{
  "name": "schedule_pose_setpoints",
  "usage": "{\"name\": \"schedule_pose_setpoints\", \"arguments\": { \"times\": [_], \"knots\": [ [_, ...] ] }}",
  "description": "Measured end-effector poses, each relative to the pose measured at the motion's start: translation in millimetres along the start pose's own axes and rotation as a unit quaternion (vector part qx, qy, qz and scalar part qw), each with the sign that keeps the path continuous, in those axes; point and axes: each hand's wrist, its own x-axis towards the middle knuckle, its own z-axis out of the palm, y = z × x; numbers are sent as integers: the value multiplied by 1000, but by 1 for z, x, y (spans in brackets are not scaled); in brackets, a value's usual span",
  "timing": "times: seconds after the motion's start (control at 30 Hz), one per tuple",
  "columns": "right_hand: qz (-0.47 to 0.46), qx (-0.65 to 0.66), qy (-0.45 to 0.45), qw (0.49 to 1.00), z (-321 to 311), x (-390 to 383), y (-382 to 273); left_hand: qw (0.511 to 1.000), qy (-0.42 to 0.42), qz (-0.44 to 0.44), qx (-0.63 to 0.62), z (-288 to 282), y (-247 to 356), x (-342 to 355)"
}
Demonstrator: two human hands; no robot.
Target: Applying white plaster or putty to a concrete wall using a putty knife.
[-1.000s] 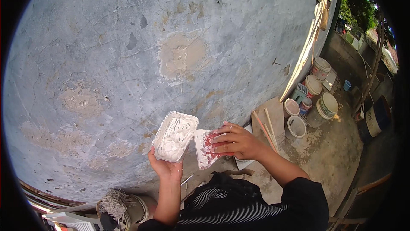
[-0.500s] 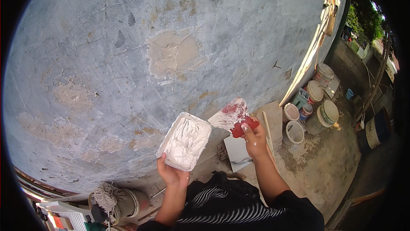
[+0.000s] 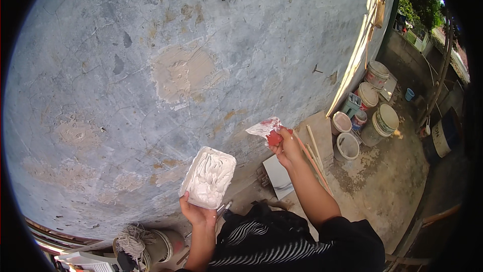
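Patchy grey wall [image 3: 151, 71], sunlit concrete floor [image 3: 392, 171] w/ buckets [image 3: 385, 121].

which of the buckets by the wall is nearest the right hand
The open white bucket lowest in the cluster, just right of the right hand; the other buckets sit farther along the wall.

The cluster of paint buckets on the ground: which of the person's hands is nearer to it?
Right. The right hand, gripping a red-handled scraper, is beside the buckets; the left hand, holding the putty tray, is farther away.

My putty knife [image 3: 267, 130] was red at the handle, its blade smeared white. The tray [image 3: 209, 176] held white filler. The wall [image 3: 151, 71] was mottled grey-blue with tan patches. My top [image 3: 282, 244] was black, white-striped near the left.
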Motion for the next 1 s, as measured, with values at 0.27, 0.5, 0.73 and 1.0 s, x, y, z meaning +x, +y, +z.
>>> {"name": "schedule_pose_setpoints", "arguments": {
  "times": [0.27,0.5,0.73,1.0],
  "knots": [
    [-20,-43,-13,999,60,34,-15,1000,2,10,-14,-7,5,3],
    [-44,-44,10,998,90,43,-15,999,9,15,-34,-4,10,4],
    [-35,-45,30,998,87,41,-10,999,13,23,-36,-1,13,5],
    [-35,-18,52,998,107,50,-15,998,23,19,-52,-7,13,10]
  ]
}}
